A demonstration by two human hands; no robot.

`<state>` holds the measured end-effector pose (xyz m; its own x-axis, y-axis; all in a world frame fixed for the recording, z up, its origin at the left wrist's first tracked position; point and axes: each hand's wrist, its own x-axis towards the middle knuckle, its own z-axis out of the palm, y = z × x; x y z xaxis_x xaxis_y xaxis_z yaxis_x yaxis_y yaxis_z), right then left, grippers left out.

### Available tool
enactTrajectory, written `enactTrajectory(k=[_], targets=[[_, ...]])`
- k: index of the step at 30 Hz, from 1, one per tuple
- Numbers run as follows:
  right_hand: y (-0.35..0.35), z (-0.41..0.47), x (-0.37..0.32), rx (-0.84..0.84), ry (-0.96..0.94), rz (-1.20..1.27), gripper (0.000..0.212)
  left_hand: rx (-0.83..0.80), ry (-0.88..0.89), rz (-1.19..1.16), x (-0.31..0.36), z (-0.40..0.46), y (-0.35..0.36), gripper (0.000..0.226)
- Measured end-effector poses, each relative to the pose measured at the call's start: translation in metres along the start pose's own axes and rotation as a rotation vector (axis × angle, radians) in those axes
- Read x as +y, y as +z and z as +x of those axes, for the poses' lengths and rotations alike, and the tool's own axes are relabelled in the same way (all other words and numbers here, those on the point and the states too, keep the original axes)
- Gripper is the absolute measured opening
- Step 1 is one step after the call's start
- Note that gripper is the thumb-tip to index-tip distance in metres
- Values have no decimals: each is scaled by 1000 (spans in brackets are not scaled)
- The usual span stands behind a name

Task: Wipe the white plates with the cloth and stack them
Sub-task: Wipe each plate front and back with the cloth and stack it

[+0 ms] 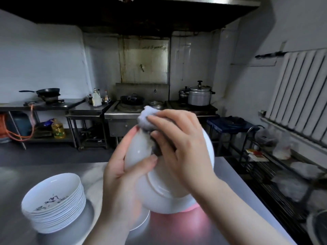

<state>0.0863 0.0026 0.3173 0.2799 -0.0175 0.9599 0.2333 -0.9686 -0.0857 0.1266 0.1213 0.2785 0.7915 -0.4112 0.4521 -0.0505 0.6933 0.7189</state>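
The left hand [122, 175] grips the glazed white plate [169, 191] by its rim; the right hand [177, 144] presses the soft cloth [146, 119] on it. Slippery, breakable: hold the rim firmly.

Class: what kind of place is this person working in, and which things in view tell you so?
Most likely a commercial kitchen: a wok on a built-in burner under a large hood, steel tables, a big pressure cooker, and a tall stack of plates.
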Motion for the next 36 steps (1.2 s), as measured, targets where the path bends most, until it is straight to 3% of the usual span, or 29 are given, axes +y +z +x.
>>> enactTrajectory(k=[5,10,14,17,20,24,26,31,36], targets=[[-5,-8,11,107,307,-37,29,162,27,18,7,7,-8,69],[2,-10,4,1,120,-146,31,161,4,-2,3,3,-9,64],[-3,-23,15,123,289,-75,32,222,23,-39,7,5,-9,61],[6,-48,2,135,278,-86,32,288,18,-95,6,6,-9,63],[16,-67,-16,36,222,-110,30,325,-28,-162,0,5,-7,64],[13,-62,-13,-104,132,-171,31,229,-67,-207,-8,-2,-7,51],[6,-57,0,-61,190,-183,30,242,-54,-143,-9,-5,-12,46],[4,-75,9,1,309,-59,30,255,-61,-14,-18,-11,-29,64],[7,-90,1,-36,737,244,31,66,1,436,-27,-21,-48,36]])
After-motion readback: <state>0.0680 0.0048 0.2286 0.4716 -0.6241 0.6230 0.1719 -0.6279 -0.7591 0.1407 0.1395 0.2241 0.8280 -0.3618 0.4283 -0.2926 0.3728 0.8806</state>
